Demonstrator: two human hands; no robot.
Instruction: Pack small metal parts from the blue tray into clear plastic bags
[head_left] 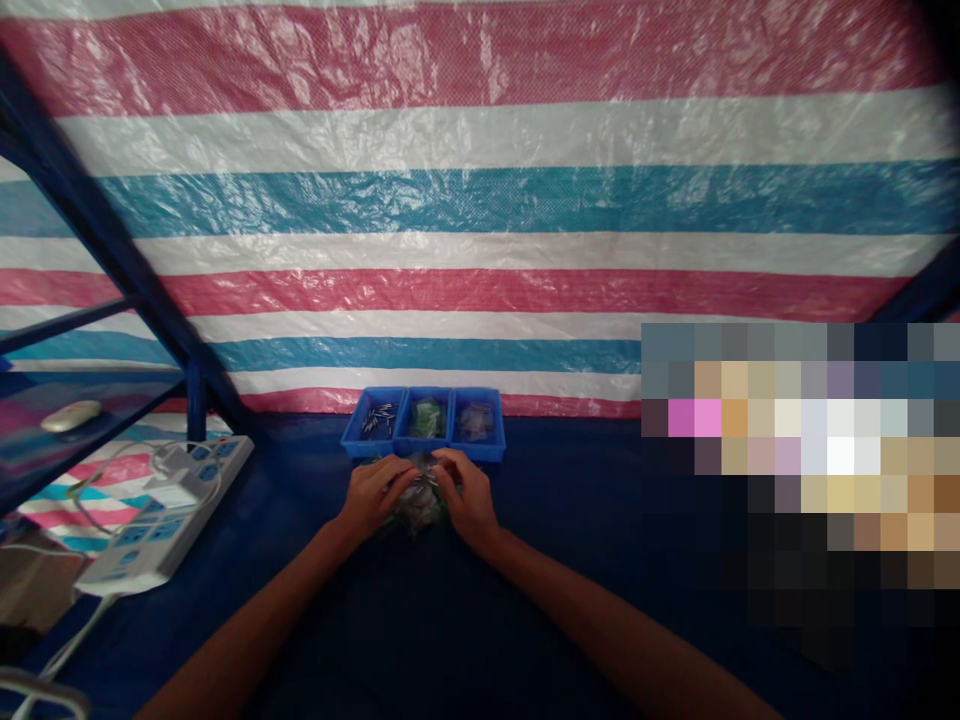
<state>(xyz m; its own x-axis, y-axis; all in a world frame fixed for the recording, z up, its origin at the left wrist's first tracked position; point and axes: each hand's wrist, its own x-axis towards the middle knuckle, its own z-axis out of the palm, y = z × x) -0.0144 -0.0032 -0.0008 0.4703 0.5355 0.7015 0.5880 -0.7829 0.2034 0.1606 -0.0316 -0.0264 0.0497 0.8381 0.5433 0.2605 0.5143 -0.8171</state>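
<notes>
My left hand (371, 495) and my right hand (466, 494) meet at the middle of the dark blue table top, both gripping a crumpled clear plastic bag (420, 508) with something green inside. The fingers of both hands cover most of the bag, so its contents are partly hidden. Just beyond my fingertips stands a blue tray (480, 453) with three compartments. Small dark and silvery pieces (378, 420) lie in the left compartment, green items (426, 418) in the middle, and clear plastic bags (474, 421) in the right.
A white power strip (165, 510) with cables lies at the table's left edge. A blue metal frame (97, 210) rises on the left, with a white computer mouse (71, 416) on its shelf. A striped tarpaulin (480, 200) hangs behind. A pixelated patch (795, 450) hides the right side.
</notes>
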